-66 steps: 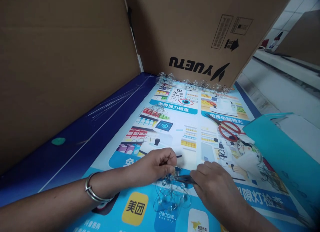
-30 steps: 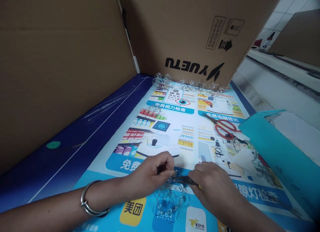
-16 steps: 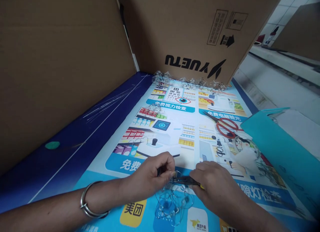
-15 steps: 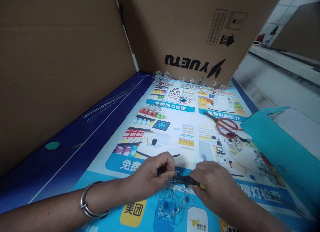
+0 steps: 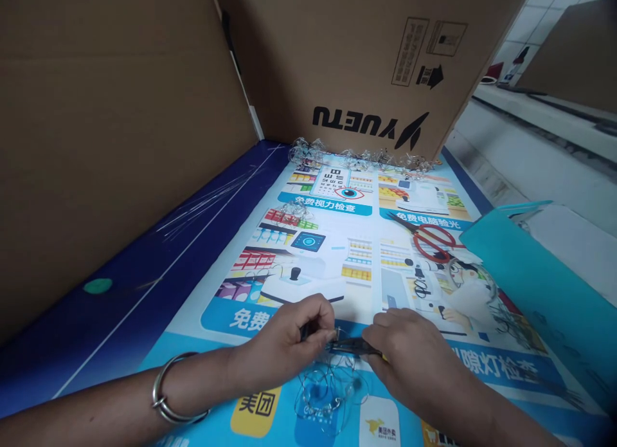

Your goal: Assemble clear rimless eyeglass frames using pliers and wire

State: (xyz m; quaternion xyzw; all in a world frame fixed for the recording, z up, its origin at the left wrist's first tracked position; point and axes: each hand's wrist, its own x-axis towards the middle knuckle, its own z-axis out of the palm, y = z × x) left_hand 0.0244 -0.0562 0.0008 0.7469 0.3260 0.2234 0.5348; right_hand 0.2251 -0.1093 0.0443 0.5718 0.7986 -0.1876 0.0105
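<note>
My left hand [image 5: 289, 344], with a silver bangle [image 5: 166, 395] on its wrist, pinches the top of a thin wire piece strung with clear beads [image 5: 328, 392]. The piece hangs from that pinch just over the printed poster [image 5: 337, 254]. My right hand [image 5: 409, 357] is closed on small dark pliers [image 5: 354, 348]. Their tip meets the wire right at my left fingertips. Both hands hover low over the poster's near part.
Red-handled scissors [image 5: 431, 238] lie on the poster at right. A teal paper bag [image 5: 535, 273] lies further right. Clear bead-and-wire pieces [image 5: 357, 156] line the foot of the cardboard box [image 5: 366, 67]. Straight wires [image 5: 207, 199] lie on the blue mat at left.
The hands have kept their grips and barely shifted; the bead wire piece has swung a little beneath them. The view has drifted slightly.
</note>
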